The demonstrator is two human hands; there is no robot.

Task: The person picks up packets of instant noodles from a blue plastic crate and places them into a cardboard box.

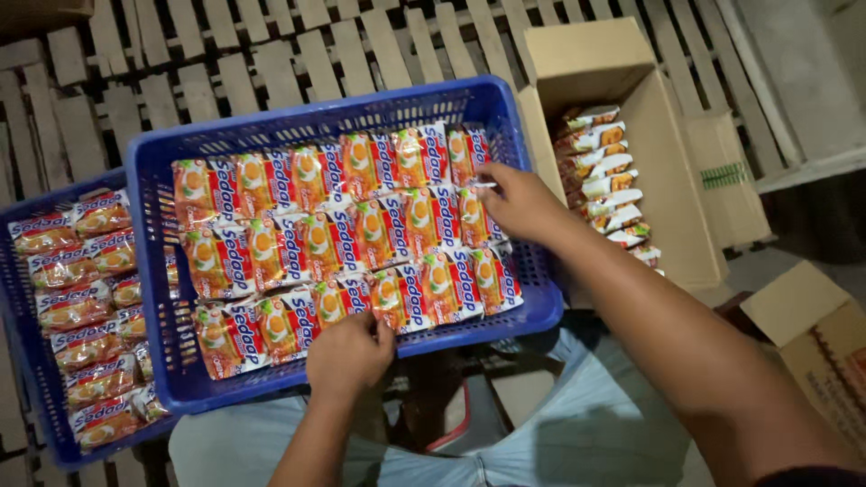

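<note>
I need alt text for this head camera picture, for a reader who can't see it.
Seen from above, a person's left hand and right hand rest on rows of orange-red noodle packets filling a blue crate. A second blue crate of packets sits left, and an open cardboard box holding more packets stands right, on wooden slats.

**Counts of items in view**

Two blue crates: one point(505, 108) at centre, a second point(23, 343) at 9 o'clock. The centre crate shows three rows of orange-red packets point(334, 243), about six to seven per row. Two open cardboard boxes: one point(667, 180) at 2 o'clock, one point(812, 334) at 4 o'clock. Two hands: left hand point(347, 356), right hand point(519, 203).
</note>
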